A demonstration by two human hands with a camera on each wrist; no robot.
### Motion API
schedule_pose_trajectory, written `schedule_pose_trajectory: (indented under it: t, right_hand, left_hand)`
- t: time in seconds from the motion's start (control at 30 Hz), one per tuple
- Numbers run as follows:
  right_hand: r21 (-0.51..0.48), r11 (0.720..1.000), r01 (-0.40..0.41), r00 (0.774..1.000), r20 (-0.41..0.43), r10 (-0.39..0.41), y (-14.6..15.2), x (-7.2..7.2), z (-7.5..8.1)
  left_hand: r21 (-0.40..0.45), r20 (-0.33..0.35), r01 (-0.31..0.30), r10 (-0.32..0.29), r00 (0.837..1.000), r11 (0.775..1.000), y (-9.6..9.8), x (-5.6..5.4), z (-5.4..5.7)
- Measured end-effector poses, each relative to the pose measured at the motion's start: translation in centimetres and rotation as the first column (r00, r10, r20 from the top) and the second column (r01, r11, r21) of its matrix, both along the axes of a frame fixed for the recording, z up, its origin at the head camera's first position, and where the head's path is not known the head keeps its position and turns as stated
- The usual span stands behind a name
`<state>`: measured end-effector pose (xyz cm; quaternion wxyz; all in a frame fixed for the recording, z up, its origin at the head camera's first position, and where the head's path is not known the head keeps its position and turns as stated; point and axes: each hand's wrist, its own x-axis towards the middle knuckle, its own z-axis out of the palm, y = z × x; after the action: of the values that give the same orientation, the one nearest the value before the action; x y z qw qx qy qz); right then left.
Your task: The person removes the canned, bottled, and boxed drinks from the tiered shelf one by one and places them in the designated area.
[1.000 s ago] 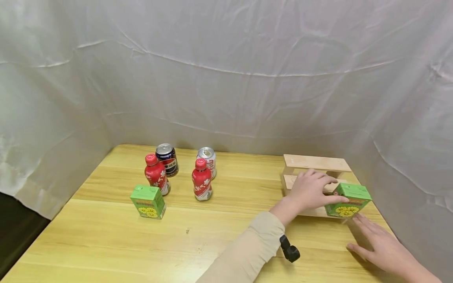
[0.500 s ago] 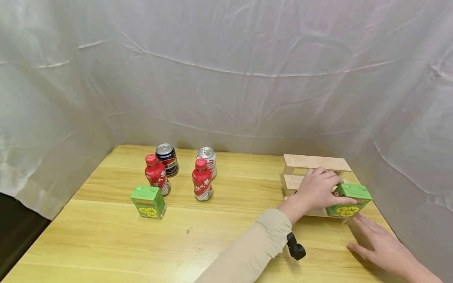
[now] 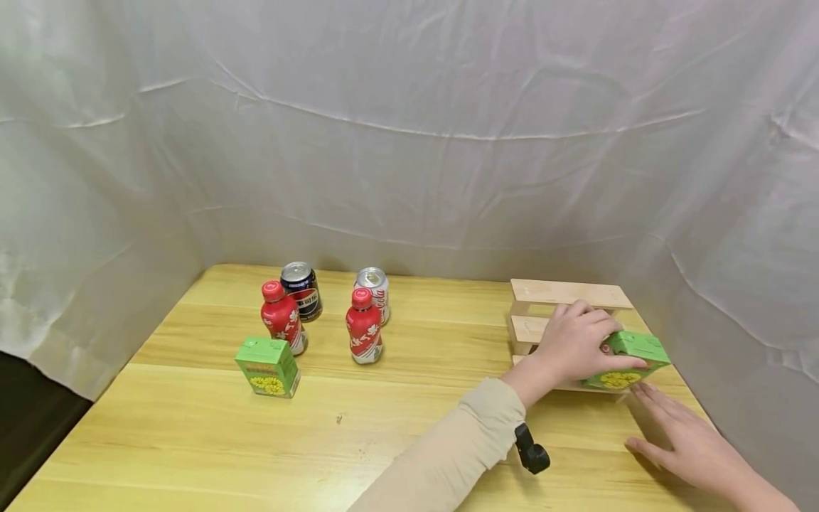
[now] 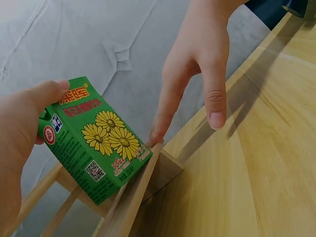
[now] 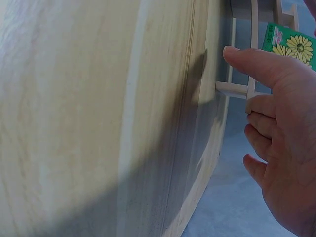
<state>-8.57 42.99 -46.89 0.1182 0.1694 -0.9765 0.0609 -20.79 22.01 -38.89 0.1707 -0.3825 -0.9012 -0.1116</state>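
Observation:
My left hand [image 3: 576, 343] grips a green drink carton [image 4: 103, 140] with yellow flowers, thumb on its front face and the other fingers behind. The carton stands tilted at the right end of the lowest tier of a small wooden stepped rack [image 3: 569, 293]. In the left wrist view its lower edge meets the front slat [image 4: 136, 192]. My right hand [image 3: 687, 444] is beside the rack's front right corner, fingers extended and thumb apart. Its fingertips touch the slat's end in the left wrist view.
On the table's left side [image 3: 192, 441] stand a second green carton [image 3: 267, 366], two red-capped bottles [image 3: 281, 316], a dark can [image 3: 306, 295] and a silver cola can [image 3: 377, 284]. Pale cloth [image 3: 409, 142] hangs behind and at both sides.
My left hand has shifted right over the carton and its grip has closed further round it. The carton has tipped slightly. My right hand stays nearly in place.

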Motion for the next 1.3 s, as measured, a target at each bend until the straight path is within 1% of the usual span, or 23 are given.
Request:
schedule_pose_trajectory:
  t: [0.17,0.27,0.37,0.43,0.63,0.83,0.93,1.0,1.1,1.17,1.3]
  right_hand:
    - [0.003,0.999,-0.039,0.998,-0.058,0.039,-0.1,-0.1,0.0]
    - [0.011,0.998,-0.061,0.994,-0.09,0.061,-0.2,-0.1,0.0]
    - [0.018,0.998,-0.064,0.993,-0.095,0.065,-0.2,-0.1,-0.1]
    - [0.021,0.998,-0.055,0.995,-0.087,0.057,-0.2,-0.1,-0.2]
    - [0.023,0.998,-0.051,0.993,-0.103,0.054,-0.1,-0.1,-0.1]
    - [0.021,0.999,-0.045,0.995,-0.085,0.046,-0.2,0.0,-0.1]
    - [0.024,0.999,-0.043,0.996,-0.079,0.045,-0.2,0.0,-0.1]
    - [0.025,0.999,-0.042,0.996,-0.08,0.044,-0.2,0.0,0.0]
    - [0.027,0.999,-0.047,0.995,-0.088,0.049,-0.2,0.0,0.0]
    - [0.025,0.998,-0.052,0.994,-0.094,0.055,-0.2,0.0,0.1]
    - [0.023,0.998,-0.063,0.993,-0.102,0.065,-0.2,0.0,0.1]
  left_hand:
    - [0.008,0.017,-0.007,0.007,1.0,1.0,-1.0,0.0,0.0]
    - [0.035,0.02,-0.015,0.014,1.0,0.999,-1.7,-0.1,-0.1]
    - [0.06,-0.002,-0.016,0.016,1.0,0.998,-2.4,-0.1,-0.1]
    - [0.073,-0.028,-0.014,0.016,0.999,0.997,-2.9,0.0,-0.1]
    - [0.078,-0.068,0.006,-0.001,0.998,0.997,-4.5,0.2,0.2]
    - [0.1,-0.127,0.011,0.002,0.992,0.995,-6.2,0.6,0.6]
    - [0.122,-0.189,0.022,0.002,0.982,0.992,-7.0,0.8,0.8]
    - [0.142,-0.251,0.034,0.003,0.968,0.989,-7.5,0.9,0.9]
    - [0.167,-0.322,0.055,0.002,0.947,0.984,-8.3,1.0,1.0]
    - [0.172,-0.352,0.065,0.0,0.936,0.983,-8.9,1.1,1.1]
    - [0.184,-0.39,0.084,-0.006,0.921,0.979,-10.0,1.3,1.5]
